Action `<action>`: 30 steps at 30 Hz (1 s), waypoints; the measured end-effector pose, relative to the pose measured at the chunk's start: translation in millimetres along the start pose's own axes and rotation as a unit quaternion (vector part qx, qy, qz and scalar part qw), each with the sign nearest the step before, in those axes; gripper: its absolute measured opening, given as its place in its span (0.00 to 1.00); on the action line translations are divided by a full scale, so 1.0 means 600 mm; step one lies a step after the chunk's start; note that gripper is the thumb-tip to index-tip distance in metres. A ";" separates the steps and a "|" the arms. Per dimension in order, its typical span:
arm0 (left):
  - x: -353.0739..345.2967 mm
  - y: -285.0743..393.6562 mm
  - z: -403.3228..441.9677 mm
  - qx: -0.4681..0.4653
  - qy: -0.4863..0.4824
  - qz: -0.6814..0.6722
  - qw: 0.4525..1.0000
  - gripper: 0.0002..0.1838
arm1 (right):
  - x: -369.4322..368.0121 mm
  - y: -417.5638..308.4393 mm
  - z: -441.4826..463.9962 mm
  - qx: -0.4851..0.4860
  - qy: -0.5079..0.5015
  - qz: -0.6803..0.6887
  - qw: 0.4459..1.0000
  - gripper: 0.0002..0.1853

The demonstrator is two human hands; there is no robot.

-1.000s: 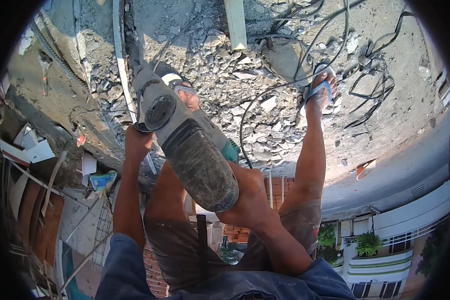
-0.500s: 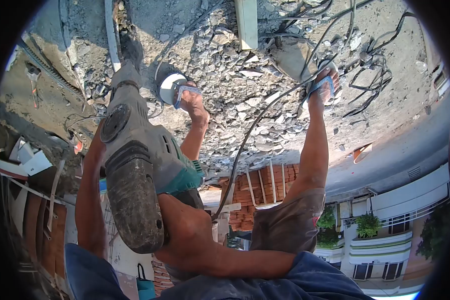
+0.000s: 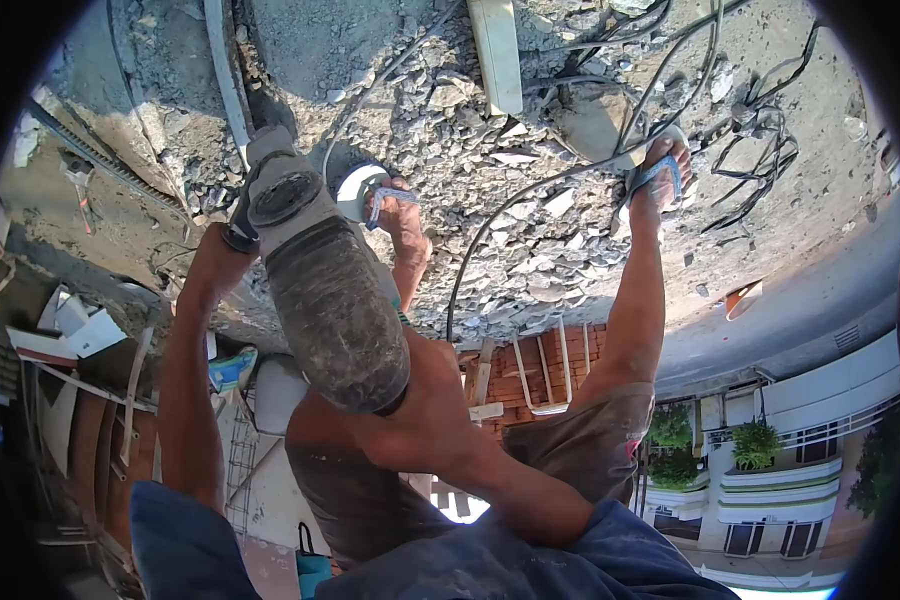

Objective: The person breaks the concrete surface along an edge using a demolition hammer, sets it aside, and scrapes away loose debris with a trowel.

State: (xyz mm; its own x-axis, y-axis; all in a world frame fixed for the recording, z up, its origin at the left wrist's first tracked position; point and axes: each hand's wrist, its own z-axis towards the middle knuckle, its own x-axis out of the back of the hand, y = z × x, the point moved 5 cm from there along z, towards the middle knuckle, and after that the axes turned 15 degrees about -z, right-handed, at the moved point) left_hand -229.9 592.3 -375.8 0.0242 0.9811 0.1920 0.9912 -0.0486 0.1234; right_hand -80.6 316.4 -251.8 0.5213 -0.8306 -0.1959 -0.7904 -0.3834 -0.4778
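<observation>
A dusty grey demolition hammer (image 3: 332, 305) with a little green on its casing stands in front of my body, its front end pointing down at the broken ground. My left hand (image 3: 225, 258) is wrapped round its dark side handle. Behind the rear housing, my right hand (image 3: 415, 405) is closed on the back handle; the housing hides some of its fingers. The chisel tip cannot be made out in the shadow. Broken concrete rubble (image 3: 510, 225) lies beside the tool, between my sandalled left foot (image 3: 395, 210) and right foot (image 3: 660, 175).
A black cable (image 3: 490, 230) runs over the rubble towards the tool. Tangled wires (image 3: 760, 165) lie at the right. A pale beam (image 3: 496, 55) and a long metal strip (image 3: 225, 70) lie ahead. Stacked bricks (image 3: 590, 350) and scrap boards (image 3: 95, 430) are nearer my body.
The hammer's rear end has swung forward and to the right, so the tool looks more upright and foreshortened. My left hand, hidden behind it before, now shows on the side handle.
</observation>
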 end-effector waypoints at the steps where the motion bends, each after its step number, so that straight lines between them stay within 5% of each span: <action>1: -0.017 0.002 0.013 -0.019 0.001 0.143 0.990 0.11 | 0.032 0.023 0.009 -0.007 -0.001 -0.022 1.000 0.16; 3: -0.072 -0.006 0.026 -0.007 0.029 0.150 0.988 0.14 | 0.101 0.070 0.038 -0.031 0.021 -0.060 0.997 0.11; 6: -0.121 -0.062 0.040 -0.022 0.119 0.083 0.989 0.13 | 0.150 0.080 0.072 0.101 0.026 -0.223 0.969 0.14; 9: -0.085 -0.154 0.098 -0.232 0.025 0.107 0.966 0.12 | 0.145 0.106 0.072 0.061 0.002 -0.214 0.975 0.18; 12: -0.105 -0.138 0.078 -0.224 0.000 0.131 0.966 0.10 | 0.144 0.116 0.072 0.083 0.023 -0.199 0.976 0.17; 18: -0.124 -0.121 0.068 -0.138 0.167 0.093 0.972 0.12 | 0.154 0.121 0.068 0.141 0.064 -0.235 0.960 0.19; 27: -0.159 -0.099 0.056 -0.094 0.170 -0.010 0.981 0.14 | 0.165 0.112 0.071 0.191 0.086 -0.294 0.933 0.18; 28: -0.157 -0.077 0.037 -0.048 0.190 0.009 0.981 0.15 | 0.168 0.112 0.079 0.158 0.079 -0.272 0.946 0.17; 29: -0.132 -0.077 0.040 -0.158 0.106 0.105 0.976 0.17 | 0.169 0.113 0.085 0.126 0.071 -0.248 0.958 0.15; 30: -0.123 -0.030 0.023 -0.041 0.129 0.154 0.979 0.18 | 0.172 0.114 0.082 0.125 0.067 -0.245 0.959 0.15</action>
State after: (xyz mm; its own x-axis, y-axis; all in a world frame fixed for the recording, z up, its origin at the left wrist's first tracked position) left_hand -247.7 523.4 -405.7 0.2757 0.8381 0.4708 0.9279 -0.3599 0.0972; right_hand -65.1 224.1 -346.9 0.7509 -0.6269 0.2076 -0.3516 -0.6457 -0.6779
